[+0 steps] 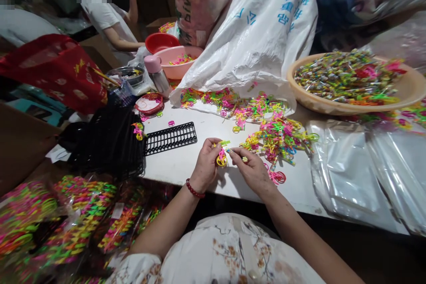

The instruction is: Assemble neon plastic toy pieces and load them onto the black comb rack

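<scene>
Over the white table point(169, 155), my left hand point(207, 162) grips a small plastic toy point(221, 158) with a yellow wheel and a pink part. Close against it, my right hand point(251, 168) is closed in a pinch at the toy's small light-coloured end; exactly what the fingertips hold is too small to make out. Just beyond my right hand lies a loose pile of similar bright toys point(278, 137). To the left of my left hand, a black slotted plastic rack point(171, 138) rests flat on the table.
More toys spill from a big white woven sack point(246, 31). A beige basin point(333, 108) of small items stands at right, with clear plastic bags point(349, 177) nearer. Stacked black racks point(109, 142) and bagged toys point(76, 222) are at left. A co-worker point(109, 22) is beyond.
</scene>
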Demonstrator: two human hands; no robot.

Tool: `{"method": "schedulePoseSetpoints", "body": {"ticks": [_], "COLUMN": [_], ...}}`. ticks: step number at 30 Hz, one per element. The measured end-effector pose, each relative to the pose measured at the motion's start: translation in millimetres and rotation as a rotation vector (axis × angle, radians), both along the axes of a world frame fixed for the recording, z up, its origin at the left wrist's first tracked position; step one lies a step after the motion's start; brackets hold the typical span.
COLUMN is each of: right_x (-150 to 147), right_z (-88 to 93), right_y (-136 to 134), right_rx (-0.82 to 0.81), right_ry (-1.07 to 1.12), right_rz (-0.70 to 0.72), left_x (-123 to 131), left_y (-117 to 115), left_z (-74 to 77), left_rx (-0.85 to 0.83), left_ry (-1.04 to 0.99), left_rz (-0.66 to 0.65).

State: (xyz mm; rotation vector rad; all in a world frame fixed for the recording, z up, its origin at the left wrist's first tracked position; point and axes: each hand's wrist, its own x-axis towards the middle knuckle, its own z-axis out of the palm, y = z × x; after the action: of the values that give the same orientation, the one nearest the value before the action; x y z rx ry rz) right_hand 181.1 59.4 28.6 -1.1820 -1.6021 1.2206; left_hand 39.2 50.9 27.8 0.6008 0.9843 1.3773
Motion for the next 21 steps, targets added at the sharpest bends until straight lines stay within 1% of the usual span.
{"method": "schedulePoseSetpoints", "body": {"ticks": [6, 11, 13, 15, 18, 21], "right_x": [2, 5, 6, 7, 7, 8], "right_z": [-3.2, -4.1, -4.6, -5.7, -8.1, -10.2], "right_y": [-3, -2, -2, -2, -4, -9], "right_rx": [-0.024, 0.034, 0.037, 0.050, 0.125, 0.264], "right_ry": [0.038, 0.052, 0.039, 0.020, -0.027, -0.109], "right_rz": [0.023, 0.042, 0.051, 0.051, 0.031, 0.055], "left_x": [1, 3, 4, 5, 5, 6], "left_y": [-1, -1, -2, -3, -4, -5], "left_z": [-6.1, -8.1, -7.6, -6.9, -7.4, -12.6], "left_rx": [0.045, 0.038, 0.014, -0.004, 0.028, 0.024], "left_ry": [0.085, 0.153, 0.211, 0.315, 0.492, 0.556], "left_rz": [-0.002, -0.071, -0.048, -0.008, 0.031, 0.041]}}
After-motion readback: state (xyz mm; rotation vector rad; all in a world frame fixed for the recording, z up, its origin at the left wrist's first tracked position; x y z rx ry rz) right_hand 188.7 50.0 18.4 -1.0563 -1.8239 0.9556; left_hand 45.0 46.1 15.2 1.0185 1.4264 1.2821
